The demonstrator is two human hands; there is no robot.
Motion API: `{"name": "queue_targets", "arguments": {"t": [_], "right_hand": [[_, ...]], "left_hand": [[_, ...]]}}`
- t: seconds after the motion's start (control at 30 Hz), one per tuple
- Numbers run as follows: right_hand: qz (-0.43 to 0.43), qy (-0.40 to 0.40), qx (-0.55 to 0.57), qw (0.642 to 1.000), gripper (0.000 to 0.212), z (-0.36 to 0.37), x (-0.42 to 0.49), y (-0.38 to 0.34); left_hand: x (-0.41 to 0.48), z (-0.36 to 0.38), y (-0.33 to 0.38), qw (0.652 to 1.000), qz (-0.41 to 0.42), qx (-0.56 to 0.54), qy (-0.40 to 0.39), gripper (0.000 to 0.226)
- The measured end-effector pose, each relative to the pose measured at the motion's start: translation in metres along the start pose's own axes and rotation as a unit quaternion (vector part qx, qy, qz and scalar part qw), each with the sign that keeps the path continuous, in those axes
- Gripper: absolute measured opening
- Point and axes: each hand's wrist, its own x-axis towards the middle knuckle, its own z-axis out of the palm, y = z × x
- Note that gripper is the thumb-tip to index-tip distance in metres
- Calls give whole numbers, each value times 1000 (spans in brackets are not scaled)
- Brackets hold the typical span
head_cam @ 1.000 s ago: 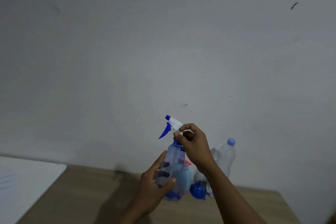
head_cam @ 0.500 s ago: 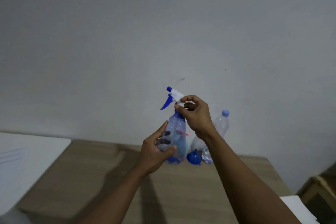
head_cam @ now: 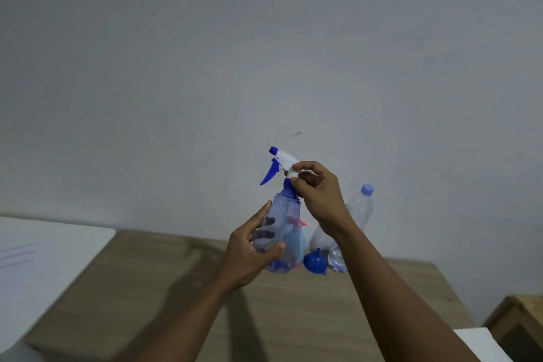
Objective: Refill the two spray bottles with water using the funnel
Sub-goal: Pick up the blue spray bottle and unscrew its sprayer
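Head view, nearest things first: two bare forearms reach forward over a wooden table (head_cam: pixel 293 317). The left hand (head_cam: pixel 249 256) is wrapped round the belly of a clear blue spray bottle (head_cam: pixel 286 214), with the thumb across the near side and the fingers showing dark through the plastic on the far side. The bottle is upright in that grip; whether its base touches the table cannot be told.

Just above the left hand, the right hand (head_cam: pixel 317 194) pinches the back end of the white spray head (head_cam: pixel 283 160) between thumb and forefinger, right over the blue collar, with the other fingers curled. The blue trigger (head_cam: pixel 269 175) and nozzle point away from the right hand, toward the left.

Beyond the left hand, mostly covered by the held bottle, sits a pale blue thing (head_cam: pixel 299 239) with a pink bit on it — too hidden to name. Below the right wrist a blue funnel (head_cam: pixel 314 261) rests on the table, narrow end uppermost, just beside the held bottle. Behind that wrist stands a clear water bottle (head_cam: pixel 360 209) with a pale blue cap, partly hidden by the arm.

Well to the left of the left hand lies a white surface (head_cam: pixel 44 258). Farthest off — a grey wall (head_cam: pixel 205 67) with a few dark marks.
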Motion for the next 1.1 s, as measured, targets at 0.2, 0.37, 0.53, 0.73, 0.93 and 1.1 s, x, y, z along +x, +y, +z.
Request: {"name": "queue_targets", "arguments": {"t": [0.2,0.37,0.53,0.73,0.93,1.1], "right_hand": [[-17,9,-11,1000,19,3,4,1],[-20,3,-29,999,18,3,6,2],[-33,13,-57,998,20,5,8,5],[-41,12,-58,997,24,8,9,9],[-45,14,-41,998,25,13,11,13],[-48,19,-46,998,27,16,13,14]], "left_hand": [[1,0,3,999,21,27,12,77],[2,2,4,999,24,33,16,78],[6,5,2,999,15,35,24,69],[9,3,-2,998,18,56,22,77],[10,0,-5,997,15,64,28,77],[12,-1,-4,997,17,70,28,78]]}}
